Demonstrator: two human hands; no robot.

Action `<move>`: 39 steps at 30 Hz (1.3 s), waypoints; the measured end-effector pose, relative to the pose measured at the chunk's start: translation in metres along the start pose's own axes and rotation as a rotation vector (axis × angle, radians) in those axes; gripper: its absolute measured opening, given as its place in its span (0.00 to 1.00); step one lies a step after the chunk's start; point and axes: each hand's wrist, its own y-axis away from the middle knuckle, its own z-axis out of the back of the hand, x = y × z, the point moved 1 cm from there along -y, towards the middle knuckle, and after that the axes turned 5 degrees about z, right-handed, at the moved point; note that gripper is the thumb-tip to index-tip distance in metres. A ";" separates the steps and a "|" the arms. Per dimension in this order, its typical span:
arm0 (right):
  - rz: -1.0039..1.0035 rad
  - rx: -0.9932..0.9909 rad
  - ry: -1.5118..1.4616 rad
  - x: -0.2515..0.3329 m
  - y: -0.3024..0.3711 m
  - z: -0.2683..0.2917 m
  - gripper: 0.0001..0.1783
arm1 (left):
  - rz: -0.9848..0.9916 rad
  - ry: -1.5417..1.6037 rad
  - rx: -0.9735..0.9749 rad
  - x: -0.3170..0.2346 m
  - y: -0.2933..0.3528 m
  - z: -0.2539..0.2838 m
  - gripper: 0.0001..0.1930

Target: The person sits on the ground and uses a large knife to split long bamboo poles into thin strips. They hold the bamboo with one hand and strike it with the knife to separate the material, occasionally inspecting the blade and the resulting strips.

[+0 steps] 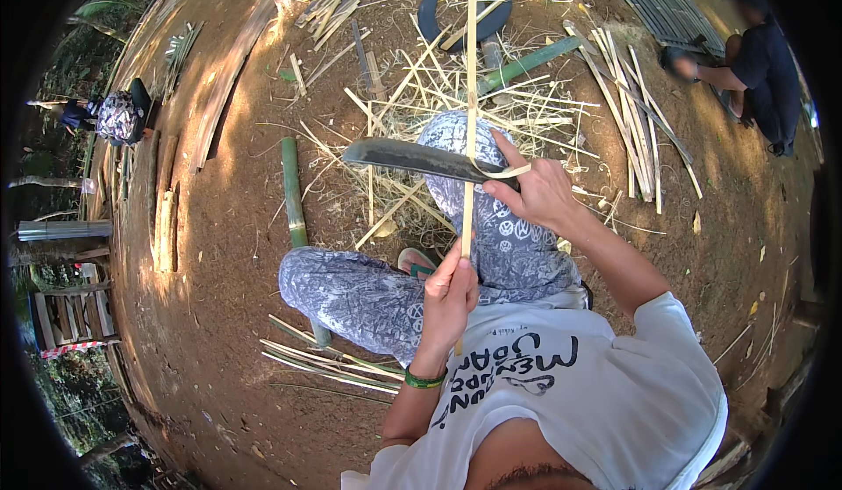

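Note:
A long pale bamboo strip (472,60) runs upright through the middle of the head view, over my right knee. Its lower part is pinched in the closed fingers of my left hand (449,295). My right hand (542,193) grips a machete at its right end; the handle is hidden. The dark, broad machete blade (399,157) points left and lies across the strip just above the knee. A thin curled bamboo shaving (511,172) sticks out by my right thumb, at the blade's edge.
Shavings and loose strips (553,104) litter the ground ahead, beside a green bamboo pole (539,62) and a black ring (430,18). Another green pole (292,183) lies left. A strip bundle (645,126) lies right. People crouch at far right (765,69) and far left (123,119).

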 end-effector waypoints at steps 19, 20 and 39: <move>0.003 0.196 0.252 0.022 0.001 0.012 0.58 | -0.030 -0.134 -0.073 -0.004 0.006 0.009 0.22; 0.010 0.132 0.210 0.017 0.000 0.008 0.58 | -0.014 -0.143 -0.064 -0.003 0.012 0.010 0.22; 0.112 -0.175 0.150 -0.001 0.008 -0.003 0.53 | 0.043 -0.233 -0.085 0.004 0.086 0.039 0.22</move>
